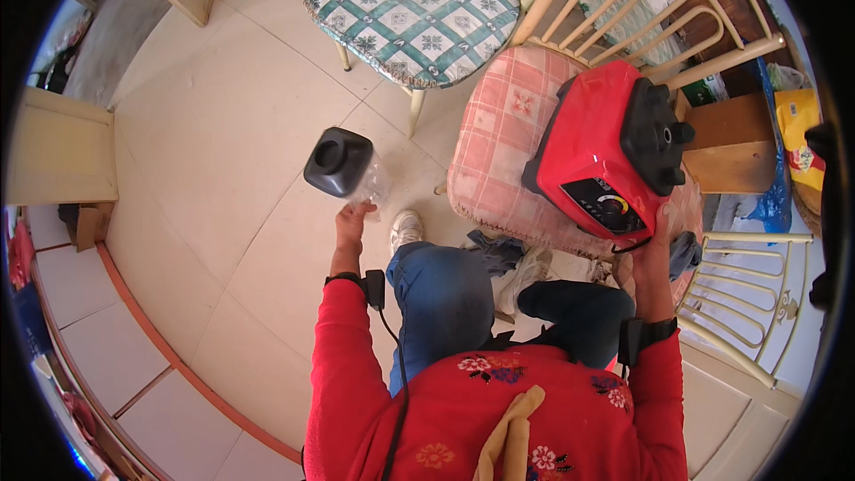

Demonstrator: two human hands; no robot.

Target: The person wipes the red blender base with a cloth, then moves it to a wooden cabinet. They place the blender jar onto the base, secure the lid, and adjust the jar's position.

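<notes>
My left hand (353, 219) is closed on a clear blender jug (373, 182) and holds it above the floor. A black lid (338, 162) tops the jug and faces up. On the right, a red blender base (583, 142) with a black top and a control dial rests tilted on a chair's pink checked cushion (499, 116). My right hand (655, 254) is at the lower edge of the base, its fingers partly hidden behind it, so I cannot tell how firmly it grips.
Another chair with a green checked cushion (419, 13) stands at the far side. A grey cloth (496, 252) lies near my legs. At the right are a wooden box (730, 142), a yellow bag (800, 138) and a metal chair back (744, 289). Tiled floor (205, 151) spreads at the left.
</notes>
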